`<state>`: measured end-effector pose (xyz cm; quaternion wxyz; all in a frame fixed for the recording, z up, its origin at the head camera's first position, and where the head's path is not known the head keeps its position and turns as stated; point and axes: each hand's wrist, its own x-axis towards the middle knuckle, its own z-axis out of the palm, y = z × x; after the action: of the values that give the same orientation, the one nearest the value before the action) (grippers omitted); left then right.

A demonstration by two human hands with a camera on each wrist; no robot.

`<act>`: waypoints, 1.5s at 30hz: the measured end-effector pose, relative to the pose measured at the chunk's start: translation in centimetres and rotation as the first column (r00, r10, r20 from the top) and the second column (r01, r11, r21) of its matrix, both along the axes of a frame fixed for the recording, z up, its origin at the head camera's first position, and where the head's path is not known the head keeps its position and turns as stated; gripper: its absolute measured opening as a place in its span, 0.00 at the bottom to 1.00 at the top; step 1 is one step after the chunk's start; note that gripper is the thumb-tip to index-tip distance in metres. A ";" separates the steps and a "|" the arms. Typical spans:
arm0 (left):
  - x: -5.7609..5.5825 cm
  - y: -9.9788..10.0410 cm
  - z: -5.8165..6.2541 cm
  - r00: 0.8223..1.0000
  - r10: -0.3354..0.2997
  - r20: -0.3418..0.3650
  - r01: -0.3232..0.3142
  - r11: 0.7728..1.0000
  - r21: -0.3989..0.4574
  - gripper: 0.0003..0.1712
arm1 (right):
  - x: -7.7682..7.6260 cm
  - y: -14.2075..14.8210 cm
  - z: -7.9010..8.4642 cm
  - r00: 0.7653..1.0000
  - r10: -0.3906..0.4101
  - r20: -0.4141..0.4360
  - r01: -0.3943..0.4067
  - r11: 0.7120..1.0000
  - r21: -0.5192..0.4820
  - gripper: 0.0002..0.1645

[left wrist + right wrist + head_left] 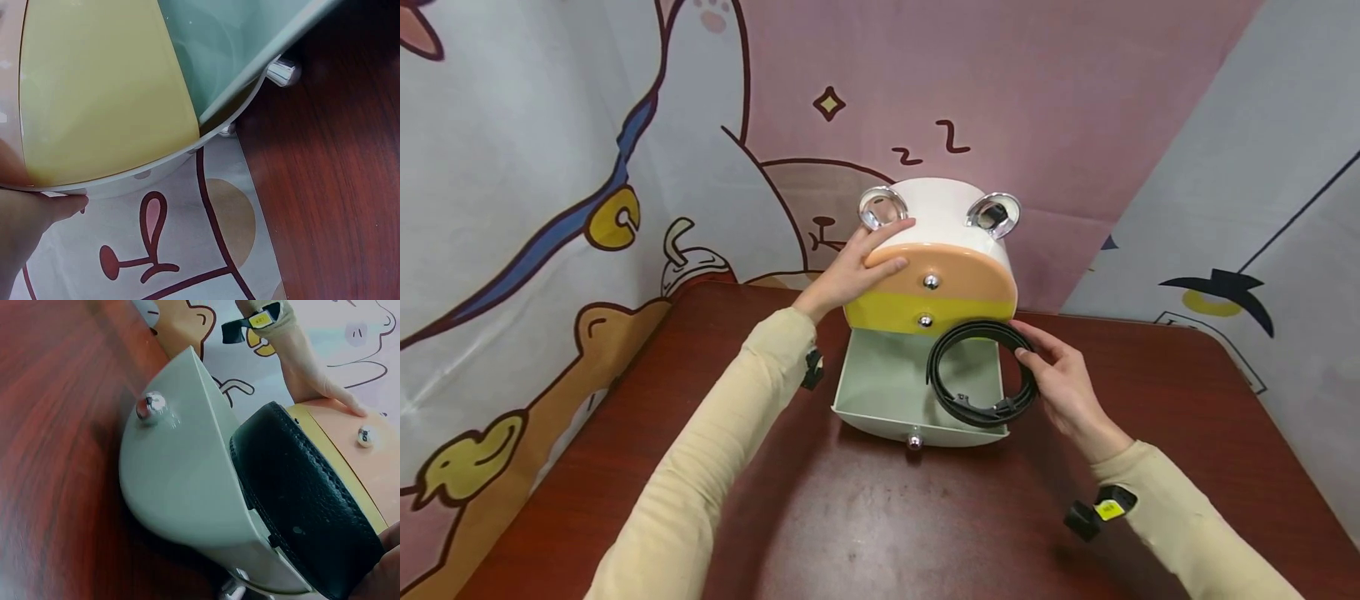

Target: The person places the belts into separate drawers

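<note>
A small drawer cabinet (942,218) with a white top and two silver ear-like rings stands on the table. Its lowest drawer (880,387), pale green with a silver knob, is pulled out. My left hand (850,271) rests on the cabinet's upper left side, fingers extended over the top and thumb against the orange front. In my right hand (1063,379), a black coiled belt (937,375) is pinched at its right edge between thumb and fingers. The coil is over the right part of the open drawer; the right wrist view shows its leather side (294,500) close to the drawer front.
Above the open drawer, the orange drawer (970,271) and yellow drawer (880,311) are closed, each with a silver knob. The dark red wooden table (865,517) extends around the cabinet. A cartoon-printed cloth (1037,100) hangs close behind it.
</note>
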<state>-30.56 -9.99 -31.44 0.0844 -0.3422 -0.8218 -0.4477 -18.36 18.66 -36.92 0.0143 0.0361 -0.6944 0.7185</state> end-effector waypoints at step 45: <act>0.2 -0.1 0.0 0.998 0.039 0.044 -0.037 0.999 -0.038 0.30 | -2.1 -6.5 -3.2 0.994 0.014 0.105 -0.016 1.000 0.018 0.24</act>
<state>-30.36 -10.05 -31.44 0.0681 -0.3178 -0.8381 -0.4381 -20.48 12.17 -40.17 -0.0280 0.0037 -0.7007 0.7129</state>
